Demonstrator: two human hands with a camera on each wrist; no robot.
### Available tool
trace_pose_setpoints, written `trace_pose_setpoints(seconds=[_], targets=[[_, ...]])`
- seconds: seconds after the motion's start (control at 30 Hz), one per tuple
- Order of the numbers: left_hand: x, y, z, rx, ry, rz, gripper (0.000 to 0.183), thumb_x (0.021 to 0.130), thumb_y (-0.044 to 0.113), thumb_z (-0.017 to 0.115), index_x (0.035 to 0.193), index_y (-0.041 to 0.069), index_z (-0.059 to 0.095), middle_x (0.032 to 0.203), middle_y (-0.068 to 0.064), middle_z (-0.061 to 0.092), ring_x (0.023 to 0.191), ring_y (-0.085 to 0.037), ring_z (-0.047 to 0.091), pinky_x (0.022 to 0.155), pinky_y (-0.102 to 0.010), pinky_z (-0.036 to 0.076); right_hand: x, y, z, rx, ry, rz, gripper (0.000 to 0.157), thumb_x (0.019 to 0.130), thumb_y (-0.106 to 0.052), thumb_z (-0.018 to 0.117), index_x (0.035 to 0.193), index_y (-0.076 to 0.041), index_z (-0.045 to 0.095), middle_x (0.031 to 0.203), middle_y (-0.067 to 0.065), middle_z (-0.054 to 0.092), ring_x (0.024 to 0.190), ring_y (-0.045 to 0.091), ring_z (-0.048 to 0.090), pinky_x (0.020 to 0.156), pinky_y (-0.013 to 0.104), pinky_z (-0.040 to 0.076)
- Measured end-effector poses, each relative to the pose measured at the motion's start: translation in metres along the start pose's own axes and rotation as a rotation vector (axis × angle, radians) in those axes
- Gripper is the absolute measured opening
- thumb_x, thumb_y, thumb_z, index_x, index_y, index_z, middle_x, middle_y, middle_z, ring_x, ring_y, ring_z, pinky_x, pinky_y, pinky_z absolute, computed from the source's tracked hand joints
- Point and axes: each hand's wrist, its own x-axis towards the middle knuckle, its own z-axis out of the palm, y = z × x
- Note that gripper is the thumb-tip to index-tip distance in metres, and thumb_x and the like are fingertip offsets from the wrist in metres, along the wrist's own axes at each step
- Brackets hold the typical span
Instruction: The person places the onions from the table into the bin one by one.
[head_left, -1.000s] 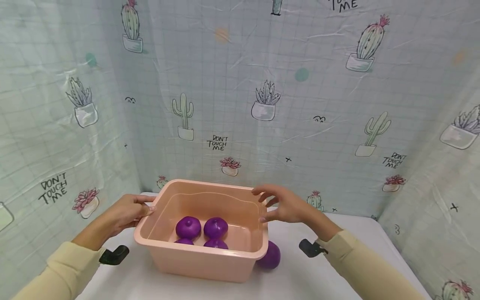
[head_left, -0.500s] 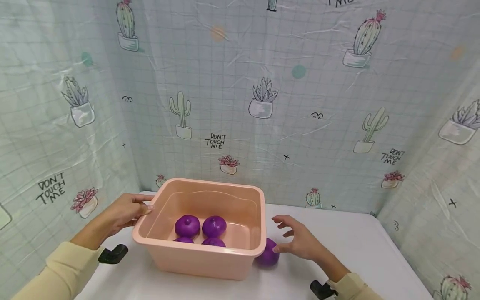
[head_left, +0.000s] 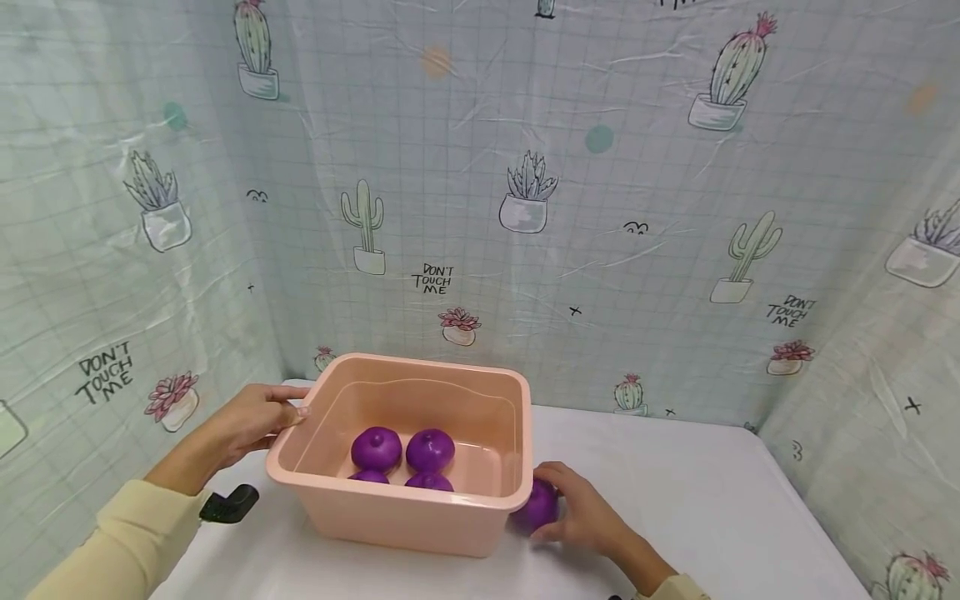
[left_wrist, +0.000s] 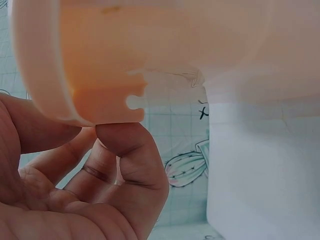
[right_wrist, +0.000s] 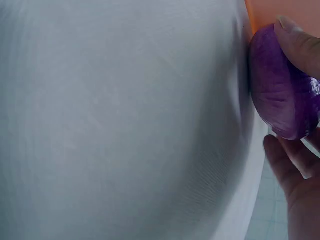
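Observation:
A pink plastic tub (head_left: pixel 405 521) stands on the table, with several glossy purple onions (head_left: pixel 377 449) inside, two partly hidden by its near wall. My left hand (head_left: pixel 255 421) holds the tub's left rim. The left wrist view shows the thumb and curled fingers (left_wrist: pixel 132 150) pinching the rim's edge. Outside the tub, against its right side, another purple onion (head_left: pixel 542 505) lies on the table. Around it curl the thumb and fingers of my right hand (head_left: pixel 581 512). In the right wrist view the thumb presses on this onion (right_wrist: pixel 280 85) and the fingertips meet its other side.
The white table (head_left: pixel 675 492) extends to the right of the tub. A pale curtain (head_left: pixel 480 167) printed with cacti hangs behind and along both sides. Black wrist straps sit at the cream sleeves (head_left: pixel 123 533).
My right hand has left the tub's right rim, moved down and toward me, and closed around the onion outside. My left hand stays on the left rim.

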Motion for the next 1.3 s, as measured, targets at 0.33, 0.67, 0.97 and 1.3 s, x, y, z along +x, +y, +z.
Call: trace_pose_setpoints(seconds=[0.33,0.67,0.97,1.3], targets=[[0.002,0.0,0.0,0.002,0.003,-0.008,0.061,0.095,0.023,0.06,0.147,-0.002,0.041,0.126,-0.024,0.064,0.096,-0.019,0.068,0.083,-0.041,0.059,-0.009,-0.005,-0.002,-0.107,0.06,0.02,0.075,0.058,-0.032,0.094,0.126,-0.024,0.063,0.126,-0.012,0.059,0.115,0.013,0.061,0.098,0.039,0.054],[-0.001,0.002,0.0,0.024,0.012,-0.013,0.061,0.096,0.025,0.059,0.147,-0.002,0.041,0.13,-0.026,0.061,0.098,-0.021,0.068,0.085,-0.044,0.059,-0.019,-0.017,-0.029,-0.126,0.112,-0.02,0.076,0.055,-0.03,0.096,0.124,-0.024,0.065,0.126,-0.013,0.06,0.116,0.016,0.062,0.096,0.04,0.055],[-0.002,0.002,0.0,0.026,0.012,-0.008,0.061,0.095,0.026,0.059,0.147,-0.002,0.041,0.13,-0.027,0.061,0.097,-0.021,0.068,0.085,-0.044,0.059,-0.025,-0.03,-0.058,-0.121,0.127,-0.04,0.076,0.057,-0.029,0.095,0.126,-0.029,0.063,0.127,-0.01,0.061,0.115,0.016,0.062,0.091,0.039,0.057],[-0.002,0.003,0.0,0.007,0.004,-0.015,0.061,0.095,0.023,0.06,0.147,-0.002,0.04,0.124,-0.023,0.064,0.092,-0.017,0.067,0.082,-0.04,0.059,-0.03,-0.051,-0.086,-0.048,0.093,-0.098,0.075,0.06,-0.045,0.091,0.127,-0.029,0.062,0.128,-0.012,0.061,0.118,0.009,0.06,0.09,0.032,0.057]])
